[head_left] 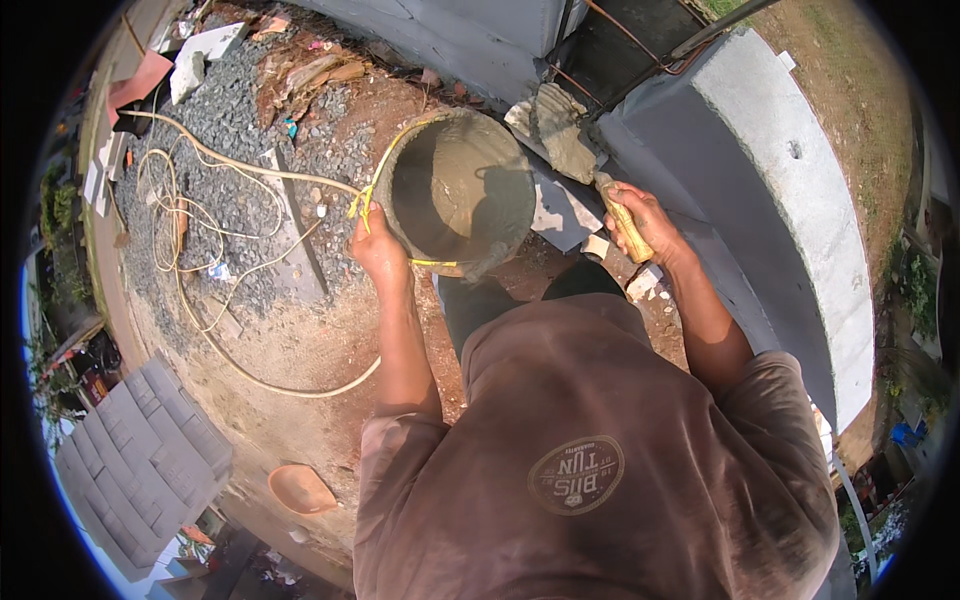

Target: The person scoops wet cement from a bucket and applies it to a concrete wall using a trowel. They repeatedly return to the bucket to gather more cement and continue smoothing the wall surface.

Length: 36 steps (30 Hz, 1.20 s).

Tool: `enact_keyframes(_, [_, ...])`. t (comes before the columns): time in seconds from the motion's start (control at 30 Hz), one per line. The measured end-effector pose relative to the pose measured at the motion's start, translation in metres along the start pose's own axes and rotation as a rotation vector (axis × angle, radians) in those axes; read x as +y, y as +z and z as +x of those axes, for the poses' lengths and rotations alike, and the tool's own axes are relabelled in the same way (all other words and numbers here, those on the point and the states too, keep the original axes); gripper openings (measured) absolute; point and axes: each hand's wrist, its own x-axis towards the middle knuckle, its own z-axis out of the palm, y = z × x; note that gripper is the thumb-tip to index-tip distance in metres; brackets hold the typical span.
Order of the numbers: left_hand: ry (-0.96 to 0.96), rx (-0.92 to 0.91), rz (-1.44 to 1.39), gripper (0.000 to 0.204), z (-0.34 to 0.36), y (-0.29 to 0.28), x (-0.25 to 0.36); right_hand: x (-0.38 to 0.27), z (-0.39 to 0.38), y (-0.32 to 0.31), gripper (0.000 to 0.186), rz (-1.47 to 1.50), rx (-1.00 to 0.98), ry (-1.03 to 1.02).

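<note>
My left hand (382, 248) is closed on the near-left rim of a round mortar bucket (517, 195), where a yellow strap (367, 196) is tied. Wet grey mortar (462, 185) coats the inside and lies at the bottom, partly in shadow. To the right of the bucket, my right hand (648, 222) grips the yellowish handle of a trowel (627, 228). A lump of grey mortar (562, 130) covers most of the trowel's blade, which points away from me beside the grey wall.
A grey wall with a pale top (800, 150) curves along the right. On the left, a cream hose (270, 385) lies looped over gravel (225, 120) and a plank (297, 250). An orange basin (302, 490) sits lower left, near stacked grey blocks (140, 450). Metal bars (625, 35) stand at the top.
</note>
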Motion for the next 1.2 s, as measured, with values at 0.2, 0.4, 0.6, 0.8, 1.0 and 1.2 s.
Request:
enact_keyframes(0.2, [0.075,0.025,0.209,0.021,0.002,-0.013,-0.007,-0.009,0.004,0.024,0.044,-0.406,-0.176,0.006])
enact_keyframes(0.4, [0.08,-0.028,0.24,0.023,-0.003,-0.009,0.009,-0.022,0.003,0.056,0.05,-1.355,-0.133,-0.359])
enact_keyframes(0.6, [0.114,-0.142,0.371,0.022,-0.02,0.011,0.037,0.017,0.041,0.102,0.039,-1.874,-0.116,-0.573])
enact_keyframes(0.8, [0.307,-0.116,0.323,0.027,-0.017,-0.004,0.035,-0.005,0.001,0.11,0.048,-1.871,-0.326,-0.504])
enact_keyframes(1.0, [0.281,-0.217,0.238,0.026,-0.014,0.007,0.055,-0.007,0.014,0.107,0.051,-1.882,0.067,-0.722])
enact_keyframes(1.2, [0.33,-0.225,0.354,0.023,-0.029,0.024,0.074,-0.029,-0.014,0.1,0.046,-1.825,-0.15,-0.665])
